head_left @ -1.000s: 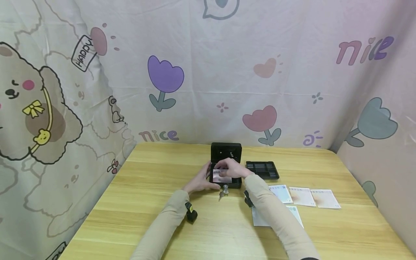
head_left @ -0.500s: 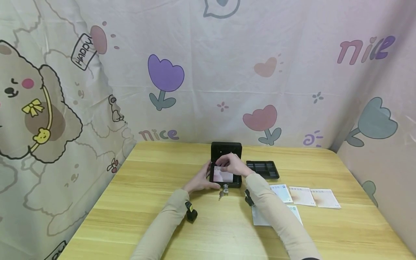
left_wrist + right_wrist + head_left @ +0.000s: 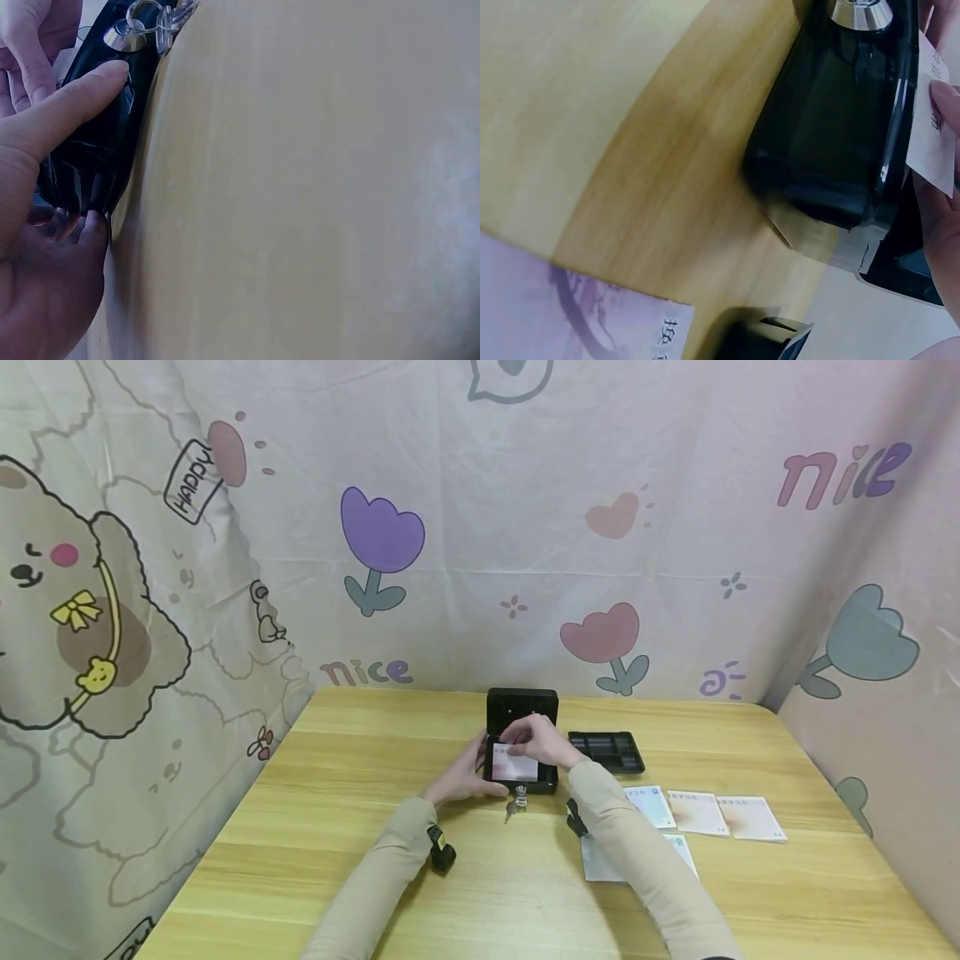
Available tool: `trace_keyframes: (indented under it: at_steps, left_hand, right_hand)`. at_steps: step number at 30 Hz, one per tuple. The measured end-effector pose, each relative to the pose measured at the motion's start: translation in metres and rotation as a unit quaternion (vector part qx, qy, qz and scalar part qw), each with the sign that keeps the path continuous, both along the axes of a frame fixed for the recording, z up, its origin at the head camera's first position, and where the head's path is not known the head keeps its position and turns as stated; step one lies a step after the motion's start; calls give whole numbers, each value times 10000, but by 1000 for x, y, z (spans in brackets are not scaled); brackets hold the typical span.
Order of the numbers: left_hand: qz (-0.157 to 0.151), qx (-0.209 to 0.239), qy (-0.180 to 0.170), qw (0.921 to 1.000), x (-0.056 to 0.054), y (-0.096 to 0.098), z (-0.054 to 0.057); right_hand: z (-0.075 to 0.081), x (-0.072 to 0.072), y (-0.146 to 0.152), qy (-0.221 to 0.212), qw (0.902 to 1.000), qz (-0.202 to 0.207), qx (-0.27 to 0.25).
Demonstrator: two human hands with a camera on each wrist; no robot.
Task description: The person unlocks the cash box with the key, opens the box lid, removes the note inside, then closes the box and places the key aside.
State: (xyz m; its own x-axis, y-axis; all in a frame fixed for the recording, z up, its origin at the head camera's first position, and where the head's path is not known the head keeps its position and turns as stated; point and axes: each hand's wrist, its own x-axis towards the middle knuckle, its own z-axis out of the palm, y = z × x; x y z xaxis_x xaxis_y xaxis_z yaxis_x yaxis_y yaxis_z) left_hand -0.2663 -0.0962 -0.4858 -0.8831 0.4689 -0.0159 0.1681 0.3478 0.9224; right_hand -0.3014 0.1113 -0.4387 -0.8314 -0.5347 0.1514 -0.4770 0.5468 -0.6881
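A small black cash box [image 3: 522, 695] stands with its lid raised, a silver lock [image 3: 124, 36] on its front. My left hand [image 3: 461, 781] grips the box's left side, thumb on the front wall and fingers at the side, as the left wrist view shows. Over the box, my right hand [image 3: 542, 742] pinches the far edge of a pale pinkish banknote [image 3: 515, 767], printed with characters. In the right wrist view the banknote [image 3: 928, 120] shows beside the box's front wall, the thumb pressed on it. From the lock hang keys [image 3: 512, 811] on a ring.
Right of the box lies a black compartment tray [image 3: 606, 762]. Several more banknotes lie on the wooden table [image 3: 337, 752]: a bluish one [image 3: 651, 806], two pinkish ones [image 3: 697, 813], and a greenish one [image 3: 600, 862] partly under the right sleeve. A printed cloth [image 3: 480, 527] hangs behind.
My right hand has risen slightly out of the box toward the lid, and more of the banknote shows below its fingers. The left hand keeps its place on the box.
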Motion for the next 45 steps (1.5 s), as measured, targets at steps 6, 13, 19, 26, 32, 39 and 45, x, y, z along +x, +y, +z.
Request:
trace_keyframes:
  at_steps: [6,13,19,26,32,39,45]
  left_hand:
    - [-7,133,-35,9999,-1,0,-1]
    - [-39,69,147,9999,-2,0,-2]
    - [-122,197,238,9994,-2,0,-2]
    - [-108,245,202,9994,-2,-1,-3]
    - [-29,148,74,9999,-3,-1,-4]
    - [-51,96,75,9999,-4,0,-4]
    - [-49,45,64,10000,-4,-1,-5]
  right_hand:
    - [1,-2,3,116,9998,42,-141]
    - [11,3,10,285,9992,-91,-250]
    - [25,10,20,445,9979,-139,-455]
    - [44,21,38,461,9979,-147,-423]
    - [55,33,60,397,9989,40,-229]
    - [58,47,93,158,9985,532,-27]
    - [56,58,127,-124,9963,763,366]
